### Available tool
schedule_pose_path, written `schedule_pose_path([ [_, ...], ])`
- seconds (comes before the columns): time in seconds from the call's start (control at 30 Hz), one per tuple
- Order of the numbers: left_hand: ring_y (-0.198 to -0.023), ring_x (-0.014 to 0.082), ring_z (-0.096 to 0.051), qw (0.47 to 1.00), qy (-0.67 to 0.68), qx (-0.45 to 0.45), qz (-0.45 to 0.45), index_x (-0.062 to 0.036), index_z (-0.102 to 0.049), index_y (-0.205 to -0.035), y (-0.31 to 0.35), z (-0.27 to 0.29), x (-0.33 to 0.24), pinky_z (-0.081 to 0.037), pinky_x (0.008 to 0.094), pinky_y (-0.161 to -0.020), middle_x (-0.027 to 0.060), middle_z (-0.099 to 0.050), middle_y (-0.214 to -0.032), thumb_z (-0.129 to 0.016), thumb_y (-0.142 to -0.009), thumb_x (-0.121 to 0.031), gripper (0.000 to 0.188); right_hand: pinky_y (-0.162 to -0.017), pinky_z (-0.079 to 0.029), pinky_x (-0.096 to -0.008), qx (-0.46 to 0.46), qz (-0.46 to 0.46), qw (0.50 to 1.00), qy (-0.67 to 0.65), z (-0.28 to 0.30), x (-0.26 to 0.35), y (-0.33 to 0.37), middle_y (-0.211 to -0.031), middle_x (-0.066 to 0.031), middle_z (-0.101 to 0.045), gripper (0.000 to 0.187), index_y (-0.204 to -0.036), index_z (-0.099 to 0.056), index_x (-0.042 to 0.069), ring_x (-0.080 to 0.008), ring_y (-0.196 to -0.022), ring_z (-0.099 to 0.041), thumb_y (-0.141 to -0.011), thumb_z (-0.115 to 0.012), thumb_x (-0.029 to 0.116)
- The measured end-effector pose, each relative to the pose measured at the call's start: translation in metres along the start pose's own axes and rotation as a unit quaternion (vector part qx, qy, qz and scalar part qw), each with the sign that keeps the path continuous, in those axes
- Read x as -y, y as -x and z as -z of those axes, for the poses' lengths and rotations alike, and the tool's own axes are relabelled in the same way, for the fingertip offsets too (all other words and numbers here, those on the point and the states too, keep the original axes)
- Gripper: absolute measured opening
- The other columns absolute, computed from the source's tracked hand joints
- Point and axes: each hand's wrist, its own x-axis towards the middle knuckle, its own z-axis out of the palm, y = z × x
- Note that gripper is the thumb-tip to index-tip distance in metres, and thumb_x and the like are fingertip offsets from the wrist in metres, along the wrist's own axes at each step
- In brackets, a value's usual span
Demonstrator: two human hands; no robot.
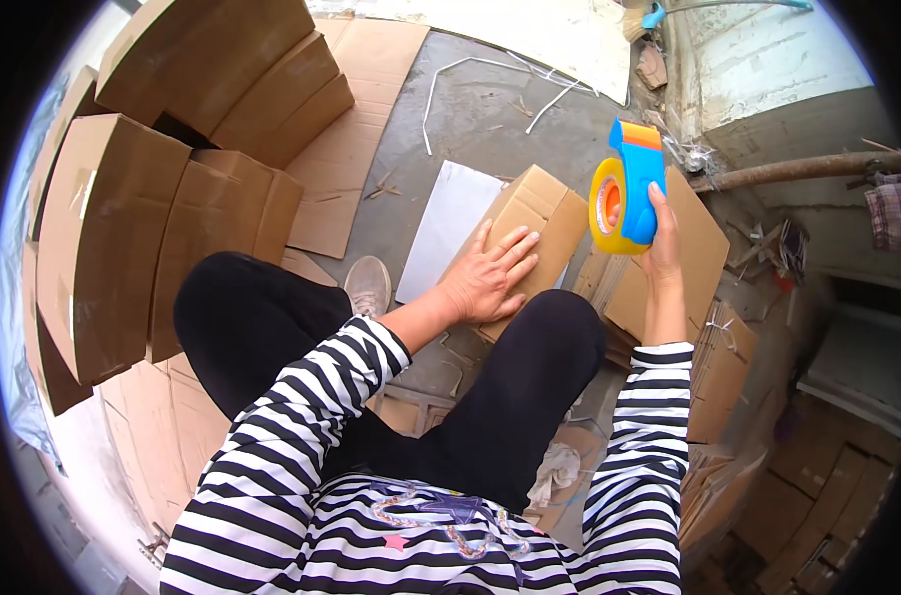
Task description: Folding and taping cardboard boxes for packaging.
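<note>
My left hand [492, 273] lies flat with its fingers spread on the top of a brown cardboard box [549, 208]. The box stands between my knees, partly over a white sheet [448, 223] on the floor. To the right of the box, my right hand [660, 238] is raised and wrapped round a blue tape dispenser [641, 178] with an orange part at its top end. A roll of yellow tape [605, 203] with an orange hub sits on the dispenser. The dispenser is held upright, apart from the box.
Tall stacks of cardboard boxes [118, 238] rise on my left. Flattened cardboard [683, 258] is piled on my right. White strapping [460, 65] lies on the grey floor ahead. A pipe [797, 172] runs along the right side, near scraps of debris.
</note>
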Motion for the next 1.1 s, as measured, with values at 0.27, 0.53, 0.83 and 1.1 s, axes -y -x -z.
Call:
schedule_pose_path([
  [0.27,-0.135,0.0245,-0.021,1.000,0.002,-0.017,-0.013,-0.0048,-0.046,-0.125,0.001,-0.006,0.007,-0.010,0.0573,-0.106,0.0129,-0.029,-0.143,-0.044,-0.081,-0.039,0.056,-0.064,-0.052,-0.0273,0.142,-0.068,0.986,0.054,-0.024,0.024,0.011,-0.076,-0.0114,-0.063,0.043,-0.102,-0.052,-0.001,-0.0175,-0.064,-0.063,-0.085,-0.052,0.038],
  [0.53,-0.134,0.0259,-0.023,0.997,0.049,-0.050,-0.016,-0.0030,-0.046,-0.122,0.000,-0.006,0.009,-0.009,0.0533,-0.109,0.0151,-0.032,-0.140,-0.048,-0.080,-0.037,0.054,-0.064,-0.052,-0.0268,0.200,-0.150,0.963,0.100,-0.031,0.014,-0.011,-0.085,-0.0116,-0.062,0.050,-0.110,-0.050,-0.003,-0.0169,-0.067,-0.062,-0.082,-0.056,0.038],
  [0.83,-0.092,0.0205,-0.057,0.828,0.450,-0.283,0.179,-0.0026,-0.054,-0.089,-0.017,-0.009,0.024,-0.046,0.0348,-0.083,0.0107,-0.056,-0.102,-0.049,-0.080,-0.013,0.015,-0.057,-0.051,-0.0292,0.231,-0.239,0.911,0.244,-0.043,0.022,-0.023,-0.075,-0.0136,-0.060,0.054,-0.110,-0.047,-0.006,-0.0186,-0.058,-0.060,-0.080,-0.057,0.039],
  [1.1,-0.072,0.0123,-0.060,0.483,0.794,-0.156,0.335,0.0001,-0.054,-0.096,-0.040,-0.006,0.084,-0.050,0.0242,-0.063,0.0086,-0.059,-0.089,-0.036,-0.093,-0.028,0.034,-0.075,-0.044,-0.0237,0.231,-0.288,0.893,0.260,-0.052,0.021,-0.039,-0.099,-0.0103,-0.059,0.060,-0.114,-0.050,-0.007,-0.0134,-0.085,-0.056,-0.079,-0.058,0.042],
])
